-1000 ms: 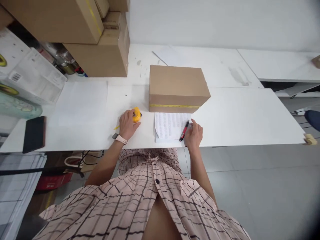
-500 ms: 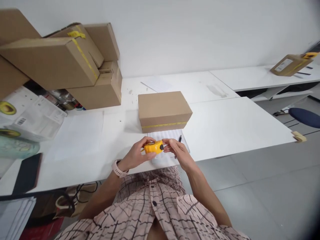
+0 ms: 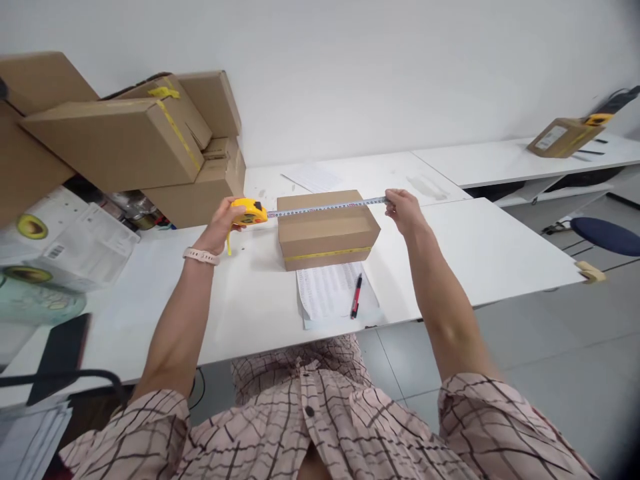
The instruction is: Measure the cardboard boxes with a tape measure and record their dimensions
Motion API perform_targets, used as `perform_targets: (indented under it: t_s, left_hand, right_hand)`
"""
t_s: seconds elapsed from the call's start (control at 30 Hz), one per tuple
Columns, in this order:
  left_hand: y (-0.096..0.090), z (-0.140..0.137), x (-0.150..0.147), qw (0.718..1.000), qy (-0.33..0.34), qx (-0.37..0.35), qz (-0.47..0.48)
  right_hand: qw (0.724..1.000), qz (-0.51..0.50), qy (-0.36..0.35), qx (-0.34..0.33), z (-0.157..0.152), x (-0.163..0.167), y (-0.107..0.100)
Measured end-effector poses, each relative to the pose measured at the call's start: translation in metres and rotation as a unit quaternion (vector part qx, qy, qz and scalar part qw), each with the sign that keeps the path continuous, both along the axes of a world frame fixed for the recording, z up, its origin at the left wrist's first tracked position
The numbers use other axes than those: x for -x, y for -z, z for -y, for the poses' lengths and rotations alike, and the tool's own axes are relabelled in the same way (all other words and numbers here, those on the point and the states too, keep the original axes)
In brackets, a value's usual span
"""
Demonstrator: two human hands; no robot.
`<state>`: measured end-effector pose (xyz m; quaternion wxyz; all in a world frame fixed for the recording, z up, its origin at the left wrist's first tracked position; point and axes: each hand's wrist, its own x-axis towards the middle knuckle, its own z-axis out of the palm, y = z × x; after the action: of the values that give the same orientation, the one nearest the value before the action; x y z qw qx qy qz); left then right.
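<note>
My left hand (image 3: 221,225) grips the yellow case of a tape measure (image 3: 250,212), left of a brown cardboard box (image 3: 325,233). The blade runs out to the right across the box's top. Beyond the box's right side, my right hand (image 3: 404,208) pinches the blade's free end. A yellow strap dangles below the case. The box is shut and has a strip of yellow tape along its front. Under its front edge lie printed sheets (image 3: 325,293) with a red and black pen (image 3: 357,295) on them.
Cardboard boxes (image 3: 125,140) are stacked at the left against the wall. A dark flat device (image 3: 60,357) lies near the table's left front. On the far right table stands a small box (image 3: 560,138), with a dark blue stool (image 3: 607,235) below.
My hands have moved forward and apart, from over the papers to either side of the box. The blade has been drawn out of the case and now spans the box's top.
</note>
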<state>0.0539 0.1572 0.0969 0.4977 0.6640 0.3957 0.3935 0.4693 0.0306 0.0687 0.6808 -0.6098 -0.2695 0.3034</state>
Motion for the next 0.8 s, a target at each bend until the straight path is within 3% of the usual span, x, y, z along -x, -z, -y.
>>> perform_targets:
  t_s: [0.1,0.2,0.3,0.5,0.8]
  left_hand:
    - [0.010,-0.021,0.016,0.999,-0.041,0.032,-0.014]
    - [0.020,-0.027,0.020,0.997,-0.045,0.048,-0.030]
    - [0.022,-0.024,0.013,0.997,-0.025,0.049,-0.048]
    - [0.020,-0.022,-0.005,0.997,0.023,0.038,-0.066]
    - [0.024,-0.027,-0.001,0.995,0.056,0.048,-0.070]
  right_hand:
    - [0.994,0.078,0.029,0.078,-0.015,-0.002,0.016]
    - [0.976,0.156,-0.007,0.148,-0.019,0.008,0.026]
    - [0.966,0.158,-0.057,0.198,-0.018,0.018,0.028]
    - [0.966,0.109,-0.070,0.223,-0.018,0.022,0.031]
    - [0.970,0.097,-0.078,0.211,-0.016,0.023,0.035]
